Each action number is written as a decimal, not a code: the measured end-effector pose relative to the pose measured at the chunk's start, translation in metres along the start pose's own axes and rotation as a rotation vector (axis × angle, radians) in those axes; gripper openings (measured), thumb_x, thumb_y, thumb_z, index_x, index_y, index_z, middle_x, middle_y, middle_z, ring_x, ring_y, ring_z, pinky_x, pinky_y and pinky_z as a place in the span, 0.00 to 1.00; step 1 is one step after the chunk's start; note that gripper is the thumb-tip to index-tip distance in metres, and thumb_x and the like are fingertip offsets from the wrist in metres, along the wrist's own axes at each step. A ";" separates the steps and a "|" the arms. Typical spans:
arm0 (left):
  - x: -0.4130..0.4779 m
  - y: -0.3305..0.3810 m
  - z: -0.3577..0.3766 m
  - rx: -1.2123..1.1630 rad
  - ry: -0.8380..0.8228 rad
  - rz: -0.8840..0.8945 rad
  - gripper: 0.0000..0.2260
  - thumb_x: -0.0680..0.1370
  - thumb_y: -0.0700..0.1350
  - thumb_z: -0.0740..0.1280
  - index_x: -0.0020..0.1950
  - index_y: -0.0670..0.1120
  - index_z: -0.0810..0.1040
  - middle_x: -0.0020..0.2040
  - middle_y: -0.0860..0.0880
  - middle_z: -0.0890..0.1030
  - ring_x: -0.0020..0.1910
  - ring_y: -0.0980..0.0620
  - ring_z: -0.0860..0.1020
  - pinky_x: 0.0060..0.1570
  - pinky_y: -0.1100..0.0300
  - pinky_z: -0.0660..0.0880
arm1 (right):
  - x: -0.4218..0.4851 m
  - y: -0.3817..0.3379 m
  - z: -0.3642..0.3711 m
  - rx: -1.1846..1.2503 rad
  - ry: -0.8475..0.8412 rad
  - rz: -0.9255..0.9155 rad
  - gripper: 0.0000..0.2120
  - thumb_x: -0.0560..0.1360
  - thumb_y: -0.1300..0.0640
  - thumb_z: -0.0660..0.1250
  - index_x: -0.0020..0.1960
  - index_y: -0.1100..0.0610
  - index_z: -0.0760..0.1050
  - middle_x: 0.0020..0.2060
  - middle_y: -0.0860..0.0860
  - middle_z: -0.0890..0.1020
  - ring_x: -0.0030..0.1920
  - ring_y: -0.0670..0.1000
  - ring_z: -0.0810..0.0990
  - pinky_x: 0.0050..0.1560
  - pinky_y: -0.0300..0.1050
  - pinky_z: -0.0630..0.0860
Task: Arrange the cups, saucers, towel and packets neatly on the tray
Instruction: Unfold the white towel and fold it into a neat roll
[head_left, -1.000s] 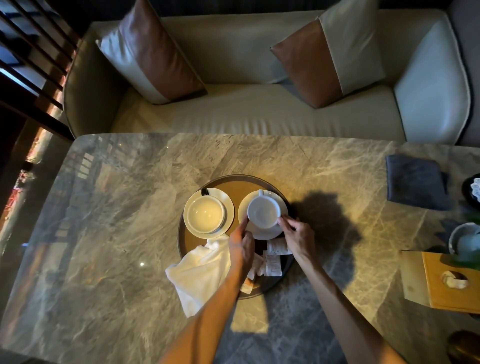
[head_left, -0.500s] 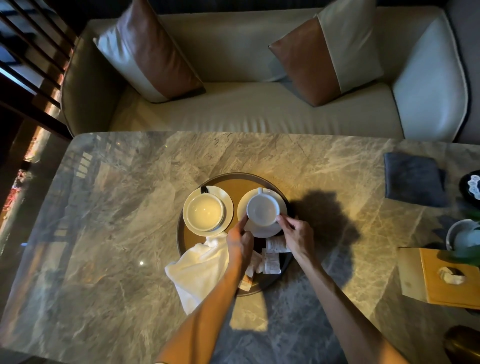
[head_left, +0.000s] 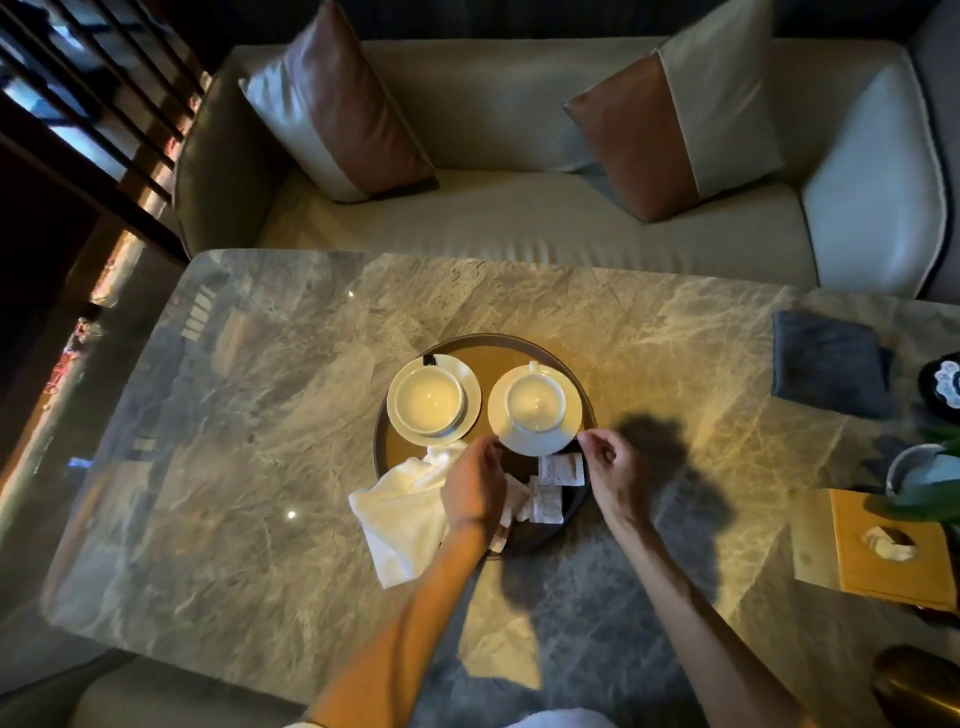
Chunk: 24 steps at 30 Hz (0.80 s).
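cups (head_left: 428, 400) x2, saucers (head_left: 535, 442) x2, towel (head_left: 400, 512) x1

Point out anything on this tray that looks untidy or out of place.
The white towel is crumpled and spills over the near-left rim of the tray onto the marble table. The packets lie scattered and overlapping at the near edge rather than stacked. Both cups sit upright on their saucers.

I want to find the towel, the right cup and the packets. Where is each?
towel (head_left: 402, 501): head view, middle of the cloth.
right cup (head_left: 535, 404): head view, inside bottom.
packets (head_left: 546, 503): head view, one lower packet.
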<state>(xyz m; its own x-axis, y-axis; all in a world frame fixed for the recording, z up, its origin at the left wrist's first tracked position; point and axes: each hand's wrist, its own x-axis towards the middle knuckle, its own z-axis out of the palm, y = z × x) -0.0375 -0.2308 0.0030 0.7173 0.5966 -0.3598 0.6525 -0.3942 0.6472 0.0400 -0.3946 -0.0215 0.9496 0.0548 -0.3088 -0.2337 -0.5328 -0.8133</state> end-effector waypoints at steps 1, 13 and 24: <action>-0.010 -0.009 -0.006 0.053 0.010 -0.027 0.09 0.80 0.47 0.62 0.56 0.56 0.78 0.53 0.54 0.83 0.55 0.51 0.80 0.49 0.57 0.72 | -0.012 0.001 -0.001 -0.007 -0.024 -0.019 0.12 0.78 0.48 0.67 0.54 0.55 0.80 0.48 0.51 0.85 0.50 0.50 0.82 0.53 0.50 0.79; -0.074 -0.104 -0.091 0.096 0.142 -0.211 0.10 0.81 0.50 0.60 0.57 0.53 0.79 0.50 0.51 0.84 0.48 0.48 0.82 0.44 0.58 0.72 | -0.109 -0.016 0.046 -0.151 -0.180 -0.026 0.09 0.76 0.48 0.68 0.47 0.53 0.81 0.42 0.48 0.84 0.42 0.49 0.79 0.39 0.42 0.73; -0.017 -0.132 -0.137 0.179 -0.122 -0.033 0.25 0.79 0.45 0.68 0.74 0.38 0.67 0.68 0.38 0.74 0.68 0.40 0.70 0.65 0.53 0.64 | -0.107 -0.067 0.116 -0.269 -0.163 0.390 0.22 0.77 0.43 0.66 0.62 0.59 0.77 0.56 0.55 0.82 0.52 0.56 0.79 0.46 0.42 0.71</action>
<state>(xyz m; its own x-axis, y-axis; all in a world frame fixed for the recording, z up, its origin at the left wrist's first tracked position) -0.1695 -0.0931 0.0156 0.7121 0.5262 -0.4648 0.7012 -0.5003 0.5079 -0.0701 -0.2666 0.0091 0.7519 -0.0721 -0.6553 -0.4826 -0.7374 -0.4726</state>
